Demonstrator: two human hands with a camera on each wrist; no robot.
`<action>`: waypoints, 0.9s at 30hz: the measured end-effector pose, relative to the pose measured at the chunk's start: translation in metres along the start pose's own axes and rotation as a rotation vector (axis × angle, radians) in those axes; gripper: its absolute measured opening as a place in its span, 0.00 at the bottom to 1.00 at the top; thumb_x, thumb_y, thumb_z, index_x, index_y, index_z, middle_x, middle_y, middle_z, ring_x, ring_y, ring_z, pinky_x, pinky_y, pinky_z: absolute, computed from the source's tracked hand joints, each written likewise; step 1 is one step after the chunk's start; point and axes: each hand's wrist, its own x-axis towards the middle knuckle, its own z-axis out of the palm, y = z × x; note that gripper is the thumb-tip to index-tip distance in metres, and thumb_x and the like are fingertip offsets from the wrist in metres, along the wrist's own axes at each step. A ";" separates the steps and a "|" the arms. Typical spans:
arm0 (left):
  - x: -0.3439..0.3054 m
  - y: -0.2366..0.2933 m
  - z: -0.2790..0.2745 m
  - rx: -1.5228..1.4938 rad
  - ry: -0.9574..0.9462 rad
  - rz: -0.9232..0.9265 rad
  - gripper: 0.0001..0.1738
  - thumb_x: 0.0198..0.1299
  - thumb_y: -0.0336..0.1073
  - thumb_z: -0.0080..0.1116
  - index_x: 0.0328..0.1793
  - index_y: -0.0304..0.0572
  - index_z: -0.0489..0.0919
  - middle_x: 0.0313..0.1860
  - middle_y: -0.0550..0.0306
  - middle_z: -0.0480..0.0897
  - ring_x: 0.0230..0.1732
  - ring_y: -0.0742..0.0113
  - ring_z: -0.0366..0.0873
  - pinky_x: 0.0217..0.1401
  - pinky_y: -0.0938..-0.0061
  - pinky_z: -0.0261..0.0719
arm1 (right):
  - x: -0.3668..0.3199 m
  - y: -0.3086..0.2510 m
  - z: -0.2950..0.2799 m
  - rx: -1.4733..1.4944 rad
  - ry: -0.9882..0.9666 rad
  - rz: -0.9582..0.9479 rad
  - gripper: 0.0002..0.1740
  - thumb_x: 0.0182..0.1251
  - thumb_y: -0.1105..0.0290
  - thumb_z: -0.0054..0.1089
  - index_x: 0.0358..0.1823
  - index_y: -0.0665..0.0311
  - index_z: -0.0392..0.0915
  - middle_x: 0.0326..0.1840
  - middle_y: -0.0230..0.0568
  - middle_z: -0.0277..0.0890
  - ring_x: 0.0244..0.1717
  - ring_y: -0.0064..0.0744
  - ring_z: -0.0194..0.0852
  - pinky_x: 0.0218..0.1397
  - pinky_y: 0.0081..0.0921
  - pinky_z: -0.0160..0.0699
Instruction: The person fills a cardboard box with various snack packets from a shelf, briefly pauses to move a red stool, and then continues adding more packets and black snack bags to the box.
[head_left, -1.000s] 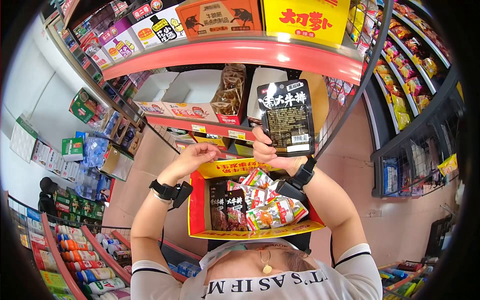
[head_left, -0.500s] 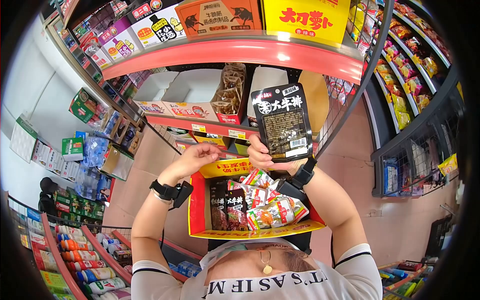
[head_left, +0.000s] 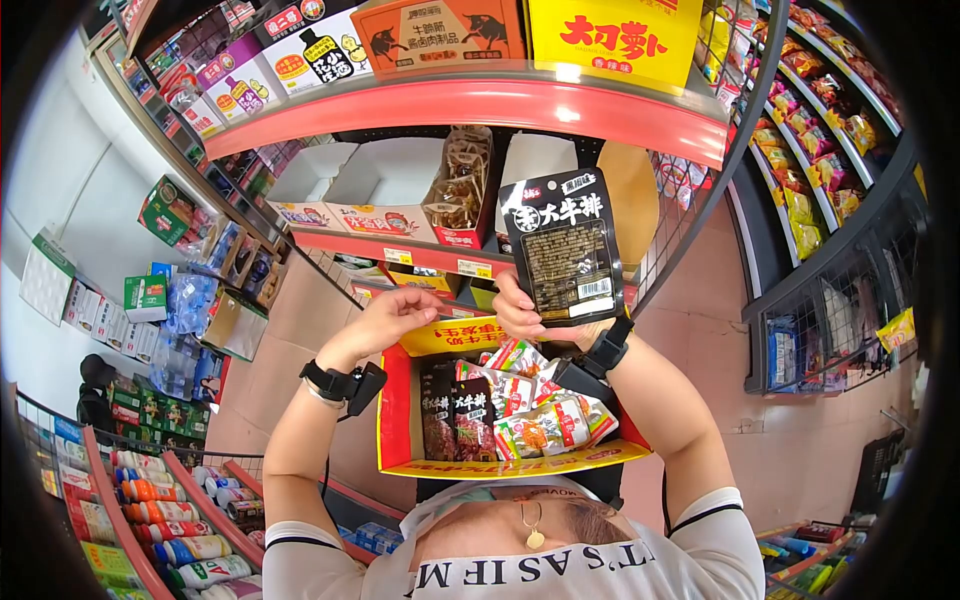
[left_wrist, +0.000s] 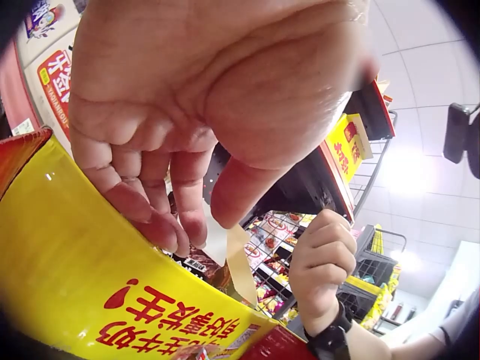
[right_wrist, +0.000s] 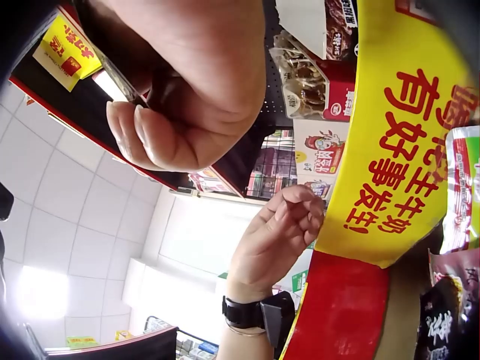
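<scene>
In the head view my right hand (head_left: 520, 308) grips a black snack packet (head_left: 565, 245) by its lower left side. The packet's back, with white lettering, a block of fine print and a barcode, faces the camera. My left hand (head_left: 395, 315), its fingers loosely curled, hangs beside the yellow flap of an open red and yellow carton (head_left: 396, 410) and holds nothing. Inside the carton, two black steak packets (head_left: 455, 418) stand at the left, with several white and orange snack packets (head_left: 545, 425) to their right. In the right wrist view, the right fingers (right_wrist: 154, 139) curl at the packet's edge.
Ahead is a shelf with a red front edge (head_left: 470, 115), with boxes above and below. Opened white snack cartons (head_left: 385, 190) sit on the lower shelf. A wire side panel (head_left: 690, 215) bounds it at the right. Bottles (head_left: 165, 505) line racks at lower left.
My right hand has drawn the black packet slightly down and to the left, and the packet leans a little differently. The left hand and the carton have barely moved.
</scene>
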 end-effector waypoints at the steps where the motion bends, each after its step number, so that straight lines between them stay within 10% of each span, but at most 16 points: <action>1: 0.000 0.001 0.000 -0.001 -0.002 -0.004 0.15 0.65 0.37 0.54 0.53 0.36 0.75 0.46 0.63 0.78 0.47 0.77 0.72 0.54 0.80 0.69 | 0.000 0.000 0.002 0.014 -0.003 -0.001 0.28 0.61 0.43 0.42 0.20 0.61 0.59 0.14 0.33 0.56 0.15 0.25 0.56 0.18 0.19 0.55; 27: 0.003 -0.005 0.000 -0.009 0.022 0.044 0.13 0.63 0.37 0.56 0.49 0.35 0.76 0.42 0.61 0.80 0.44 0.77 0.75 0.50 0.81 0.73 | 0.000 0.000 0.004 -0.043 0.038 0.007 0.28 0.63 0.43 0.40 0.20 0.61 0.60 0.14 0.32 0.54 0.15 0.24 0.55 0.17 0.19 0.53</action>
